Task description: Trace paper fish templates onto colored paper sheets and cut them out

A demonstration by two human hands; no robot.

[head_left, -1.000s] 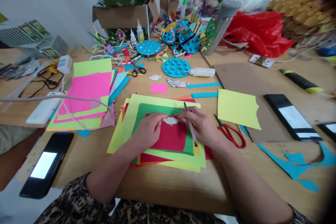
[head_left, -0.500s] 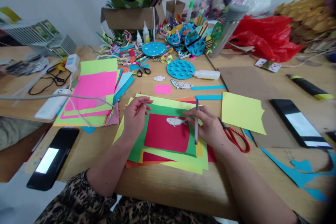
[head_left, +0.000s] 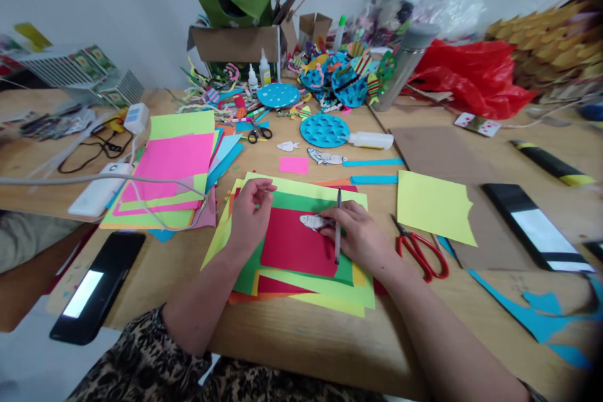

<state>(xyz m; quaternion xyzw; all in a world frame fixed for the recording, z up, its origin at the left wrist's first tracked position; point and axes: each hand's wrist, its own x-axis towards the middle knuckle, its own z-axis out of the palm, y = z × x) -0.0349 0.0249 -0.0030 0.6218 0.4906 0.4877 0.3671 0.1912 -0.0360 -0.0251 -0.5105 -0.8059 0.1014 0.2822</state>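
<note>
A small grey paper fish [head_left: 313, 222] lies on a red sheet [head_left: 294, 243] that tops a stack of green, yellow and orange paper [head_left: 301, 276]. My right hand [head_left: 360, 235] holds a grey pen [head_left: 338, 226] upright between its fingers and touches the fish's right end. My left hand [head_left: 249, 213] rests on the left edge of the stack, with fingers loosely curled and nothing in them.
Red scissors [head_left: 417, 251] lie right of the stack beside a yellow sheet [head_left: 433, 207]. A pink and yellow paper pile [head_left: 169, 169] and a phone [head_left: 97, 286] sit left. Black scissors [head_left: 259, 133], a glue bottle [head_left: 372, 139], blue discs and craft clutter fill the back.
My left hand let go of the fish and slid to the stack's left edge. My right hand, with the pen, came back onto the fish's right end. The view shifted slightly.
</note>
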